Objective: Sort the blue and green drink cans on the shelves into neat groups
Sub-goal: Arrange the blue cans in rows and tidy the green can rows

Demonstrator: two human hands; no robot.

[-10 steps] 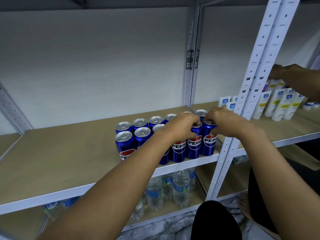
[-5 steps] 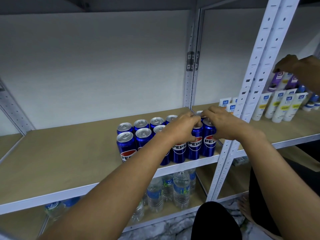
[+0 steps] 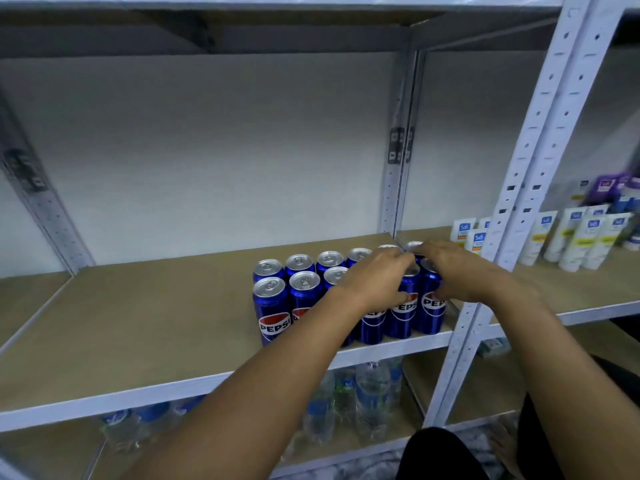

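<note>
Two hands are reaching onto a shelf (image 3: 145, 327) of blue cans (image 3: 304, 292).
The cans are standing in two rows; left hand (image 3: 375, 280) and right hand (image 3: 453, 271) are each curling over the tops at the right end.
</note>
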